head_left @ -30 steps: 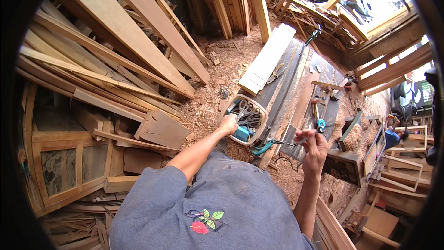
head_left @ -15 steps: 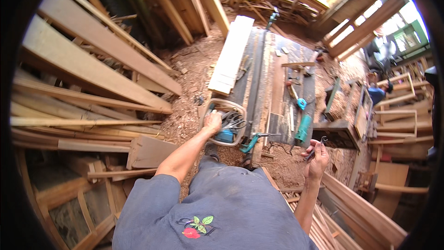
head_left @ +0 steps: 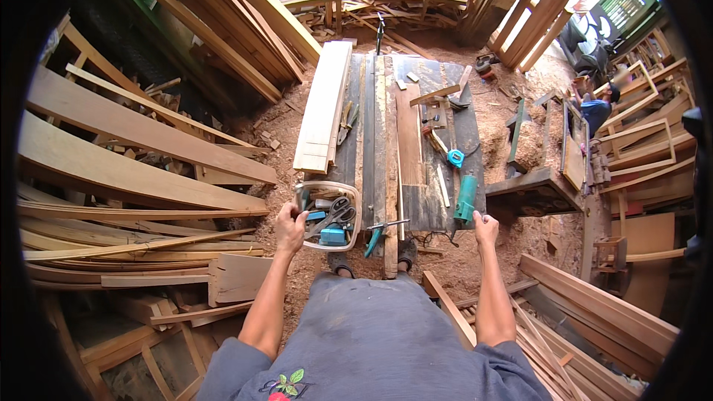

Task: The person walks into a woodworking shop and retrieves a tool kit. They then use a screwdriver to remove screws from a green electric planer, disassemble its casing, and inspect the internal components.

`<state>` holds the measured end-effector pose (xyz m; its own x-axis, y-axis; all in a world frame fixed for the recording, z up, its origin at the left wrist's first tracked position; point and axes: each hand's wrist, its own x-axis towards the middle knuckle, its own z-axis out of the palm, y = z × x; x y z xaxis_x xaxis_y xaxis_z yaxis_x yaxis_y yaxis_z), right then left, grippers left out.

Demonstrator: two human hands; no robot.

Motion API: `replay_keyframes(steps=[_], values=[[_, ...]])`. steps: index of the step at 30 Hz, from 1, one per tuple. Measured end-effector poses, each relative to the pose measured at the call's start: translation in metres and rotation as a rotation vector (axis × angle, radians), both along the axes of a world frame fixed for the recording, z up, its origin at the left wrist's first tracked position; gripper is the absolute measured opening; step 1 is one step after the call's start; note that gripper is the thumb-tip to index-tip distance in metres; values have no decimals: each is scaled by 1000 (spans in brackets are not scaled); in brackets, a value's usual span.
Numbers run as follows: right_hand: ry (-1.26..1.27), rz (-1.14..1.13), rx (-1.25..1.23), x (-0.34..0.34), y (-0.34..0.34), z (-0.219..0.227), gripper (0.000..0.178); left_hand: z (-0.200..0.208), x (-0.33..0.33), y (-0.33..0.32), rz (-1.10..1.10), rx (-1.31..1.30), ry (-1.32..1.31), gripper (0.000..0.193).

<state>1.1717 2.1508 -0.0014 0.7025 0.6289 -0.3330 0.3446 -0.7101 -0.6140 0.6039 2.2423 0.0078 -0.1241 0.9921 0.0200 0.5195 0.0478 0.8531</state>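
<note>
My left hand [head_left: 290, 227] is closed at the left rim of a pale plastic tool basket [head_left: 357, 215]. A dark green, rounded piece [head_left: 301, 194] stands up just beyond its fingers; whether the hand grips that or the rim, I cannot tell. In the basket lie dark-handled scissors [head_left: 340, 212] and a blue box-like item [head_left: 333, 235]. My right hand [head_left: 486, 229] is closed by the near right corner of the workbench [head_left: 445, 224], just beside a teal cylindrical power tool [head_left: 466, 199]. What its fingers hold is hidden.
On the bench lie pale boards [head_left: 324, 111], pliers [head_left: 347, 125], a blue tape measure [head_left: 454, 157] and a teal clamp [head_left: 374, 240]. Timber stacks [head_left: 141, 141] flank the left, planks [head_left: 594, 308] the lower right. Another person [head_left: 596, 111] is at the right. Wood shavings [head_left: 286, 134] cover the floor.
My left hand has moved from inside the basket to its left rim. My right hand has moved forward to the bench corner; the small wrench seen in it before no longer shows.
</note>
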Motion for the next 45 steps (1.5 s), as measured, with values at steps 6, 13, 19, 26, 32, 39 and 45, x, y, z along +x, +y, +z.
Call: replay_keyframes(steps=[6,13,19,26,32,39,45], values=[[-122,160,-177,33,38,-64,86,73,12,-55,245,13,-171,16],[-74,48,-155,14,49,-76,91,150,103,-82,234,94,-220,14],[608,-363,253,13,33,-100,68,174,217,-57,-7,-68,-388,13],[538,-478,217,-40,27,-109,62,172,301,-43,-163,-194,-419,14],[331,-289,82,-34,11,-110,67,145,342,-24,-301,-331,-329,18],[690,-153,374,78,-9,-101,30,109,383,-10,-352,-524,-388,17],[6,358,338,138,32,-88,21,44,417,-1,-381,-616,-360,10]])
